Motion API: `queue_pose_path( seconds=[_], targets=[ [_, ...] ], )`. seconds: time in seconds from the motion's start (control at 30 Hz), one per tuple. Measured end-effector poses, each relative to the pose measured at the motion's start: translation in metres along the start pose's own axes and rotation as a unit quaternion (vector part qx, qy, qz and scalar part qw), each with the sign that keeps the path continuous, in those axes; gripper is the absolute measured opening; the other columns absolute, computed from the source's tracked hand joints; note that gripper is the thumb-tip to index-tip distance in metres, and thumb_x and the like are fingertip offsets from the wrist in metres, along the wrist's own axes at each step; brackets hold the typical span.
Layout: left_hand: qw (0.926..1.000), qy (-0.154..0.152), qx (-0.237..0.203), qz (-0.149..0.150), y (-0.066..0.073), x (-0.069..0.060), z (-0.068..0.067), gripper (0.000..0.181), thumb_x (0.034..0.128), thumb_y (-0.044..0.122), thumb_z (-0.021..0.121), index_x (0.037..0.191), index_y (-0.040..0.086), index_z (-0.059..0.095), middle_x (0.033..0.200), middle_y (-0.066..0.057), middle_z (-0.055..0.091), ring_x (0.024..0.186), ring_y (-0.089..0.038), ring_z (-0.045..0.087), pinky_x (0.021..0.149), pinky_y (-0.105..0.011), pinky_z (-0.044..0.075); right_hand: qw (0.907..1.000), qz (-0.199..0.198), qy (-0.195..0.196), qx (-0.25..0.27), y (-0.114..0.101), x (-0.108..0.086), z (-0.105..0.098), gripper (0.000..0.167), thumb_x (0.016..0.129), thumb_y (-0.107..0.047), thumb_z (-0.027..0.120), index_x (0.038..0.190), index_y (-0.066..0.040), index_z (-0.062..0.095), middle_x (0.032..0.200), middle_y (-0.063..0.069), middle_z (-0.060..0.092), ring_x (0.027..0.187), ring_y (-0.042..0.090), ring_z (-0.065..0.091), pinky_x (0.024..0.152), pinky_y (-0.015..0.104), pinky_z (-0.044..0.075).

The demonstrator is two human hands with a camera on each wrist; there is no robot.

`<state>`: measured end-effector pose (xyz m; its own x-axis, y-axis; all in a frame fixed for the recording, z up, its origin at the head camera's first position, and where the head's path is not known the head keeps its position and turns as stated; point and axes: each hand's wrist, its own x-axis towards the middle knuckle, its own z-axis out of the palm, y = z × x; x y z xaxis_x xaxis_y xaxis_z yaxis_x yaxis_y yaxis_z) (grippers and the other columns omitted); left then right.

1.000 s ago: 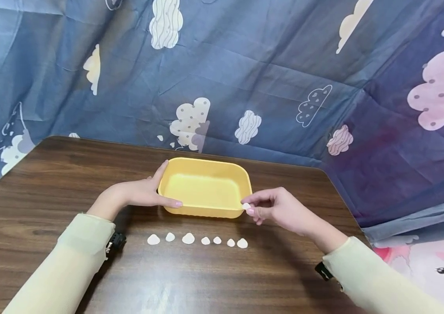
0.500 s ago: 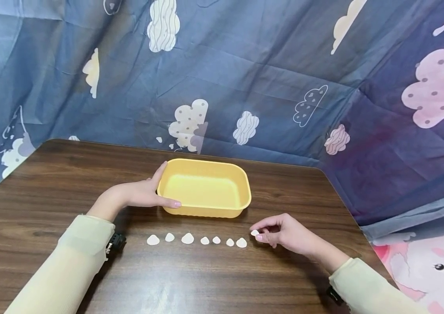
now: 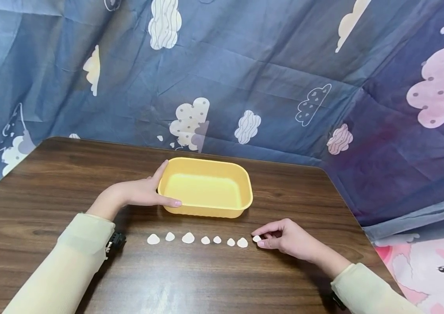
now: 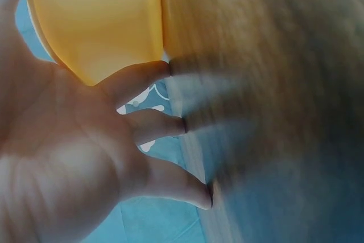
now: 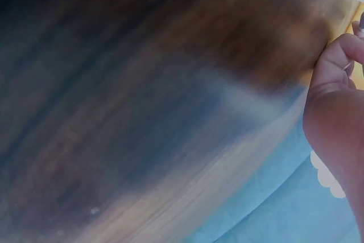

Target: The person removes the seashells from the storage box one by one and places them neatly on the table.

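In the head view, my left hand rests against the left end of a yellow plastic basin. Its thumb lies along the near wall and the index finger by the far left corner. The left wrist view has the other fingers straight and spread, tips at the table. My right hand pinches a small white shell between thumb and index finger, at the table surface. This shell sits at the right end of a row of several white shells. The right wrist view cuts off the fingertips.
The brown wooden table extends around the basin and the row. Behind it hangs a blue cloud-patterned curtain. A pink printed cloth shows at the lower right, beyond the table edge.
My right hand has carried the white shell from the basin's near right corner down to the right end of the row. My left hand has stayed against the basin.
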<state>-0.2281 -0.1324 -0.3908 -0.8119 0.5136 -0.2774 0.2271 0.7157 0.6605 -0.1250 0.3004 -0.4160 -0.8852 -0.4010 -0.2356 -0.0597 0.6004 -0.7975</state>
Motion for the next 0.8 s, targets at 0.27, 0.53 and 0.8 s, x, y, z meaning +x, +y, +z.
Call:
queue_pose_path(
  seconds=[0.27, 0.53, 0.8],
  targets=[
    [1.0, 0.002, -0.001, -0.004, -0.0002, 0.0008, 0.001, 0.145, 0.0836, 0.074, 0.076, 0.166, 0.018, -0.029, 0.17, -0.036, 0.025, 0.16, -0.045, 0.031, 0.127, -0.062, 0.032, 0.9971, -0.053, 0.011, -0.054, 0.0021, -0.0006, 0.0015, 0.029, 0.089, -0.022, 0.087, 0.116, -0.011, 0.083, 0.095, 0.001, 0.075, 0.081, 0.001, 0.059, 0.069, 0.019, 0.048],
    [1.0, -0.002, -0.001, -0.001, -0.001, 0.0012, 0.0008, 0.145, 0.0834, 0.074, 0.076, 0.166, 0.018, -0.03, 0.17, -0.036, 0.026, 0.159, -0.044, 0.032, 0.127, -0.061, 0.032, 0.9965, -0.054, 0.019, -0.061, 0.0021, -0.0014, 0.0041, 0.029, 0.088, -0.022, 0.088, 0.115, -0.012, 0.084, 0.082, -0.002, 0.065, 0.072, 0.002, 0.053, 0.061, 0.021, 0.045],
    [1.0, 0.0, 0.0, 0.0, -0.001, -0.0003, -0.0005, 0.145, 0.0838, 0.074, 0.076, 0.166, 0.018, -0.03, 0.169, -0.036, 0.026, 0.159, -0.045, 0.032, 0.127, -0.061, 0.032, 0.9972, -0.045, 0.019, -0.057, 0.0003, 0.0016, 0.005, 0.029, 0.088, -0.022, 0.088, 0.114, -0.012, 0.084, 0.087, -0.001, 0.071, 0.071, 0.003, 0.052, 0.06, 0.02, 0.043]
  ],
)
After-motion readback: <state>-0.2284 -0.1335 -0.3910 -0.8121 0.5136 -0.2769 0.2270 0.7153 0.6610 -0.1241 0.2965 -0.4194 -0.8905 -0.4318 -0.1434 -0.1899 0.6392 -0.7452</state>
